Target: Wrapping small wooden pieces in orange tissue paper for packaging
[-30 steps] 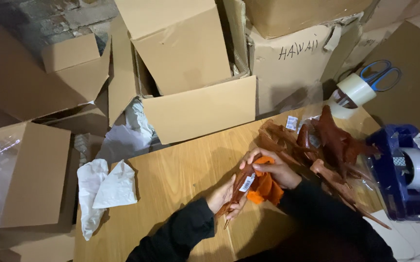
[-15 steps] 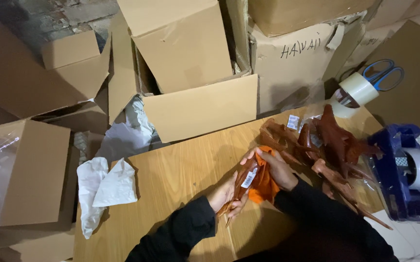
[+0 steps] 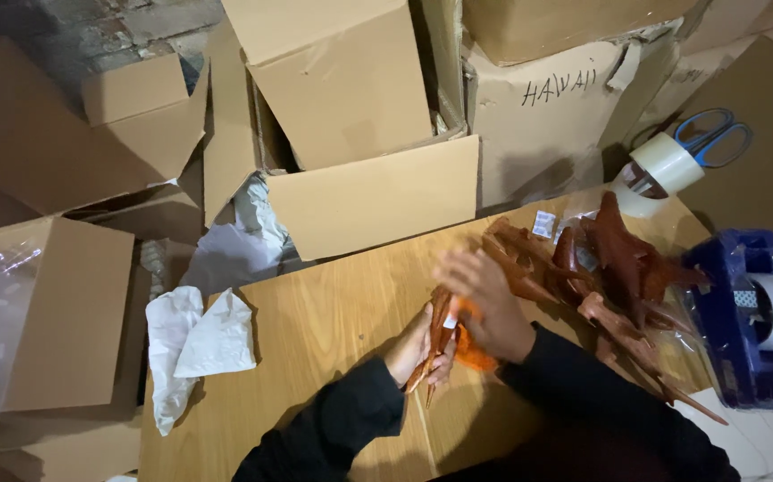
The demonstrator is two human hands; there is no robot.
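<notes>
Packing room: stacked cardboard boxes [image 3: 342, 89], tape dispenser [image 3: 748, 321], wooden table [image 3: 315, 330].

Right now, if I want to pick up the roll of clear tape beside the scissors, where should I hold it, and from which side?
Probably grip the roll of clear tape across its outer rim, coming from the table side, below and left. It stands tilted on edge against the cardboard, its open core facing that way. The blue-handled scissors lie close behind it, so a reach from above right would likely knock them.

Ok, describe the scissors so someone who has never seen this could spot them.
Start at the wooden table and go to its far right corner, where a clear tape roll stands. The scissors lie behind it on flat cardboard, the only thing with bright blue loop handles.
</notes>
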